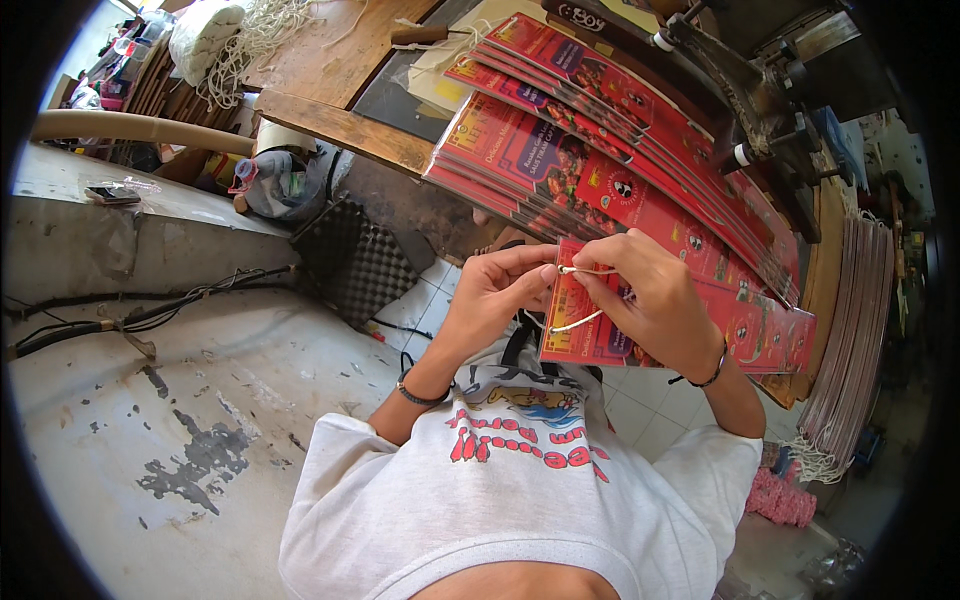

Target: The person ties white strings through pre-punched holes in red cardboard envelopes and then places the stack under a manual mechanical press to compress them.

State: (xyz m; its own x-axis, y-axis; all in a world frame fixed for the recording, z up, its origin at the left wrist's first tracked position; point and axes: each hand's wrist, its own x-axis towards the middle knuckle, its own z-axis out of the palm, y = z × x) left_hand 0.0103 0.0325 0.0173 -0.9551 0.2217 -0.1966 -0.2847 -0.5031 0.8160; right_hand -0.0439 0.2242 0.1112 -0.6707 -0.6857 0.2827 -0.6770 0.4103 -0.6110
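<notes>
A long red printed sheet [580, 335] lies in front of my chest, its near-left end between my two hands. Through small holes at that end runs a white cord [577, 323], which makes a loop over the printed face. My left hand [500, 295] is closed at the sheet's edge, thumb in front by the upper hole and fingers partly hidden behind. My right hand [655, 295] pinches the cord close to the same hole, thumb and forefinger together. Just beyond my hands, overlapping stacks of similar red sheets [520, 150] cover the worktable.
The wooden worktable [340, 125] carries a dark metal machine [750, 100] at the far right. A bundle of corded sheets [850, 330] hangs at the right. White cord [245, 55] is heaped at the far left. A worn pale surface [150, 380] and black cables [150, 310] lie left.
</notes>
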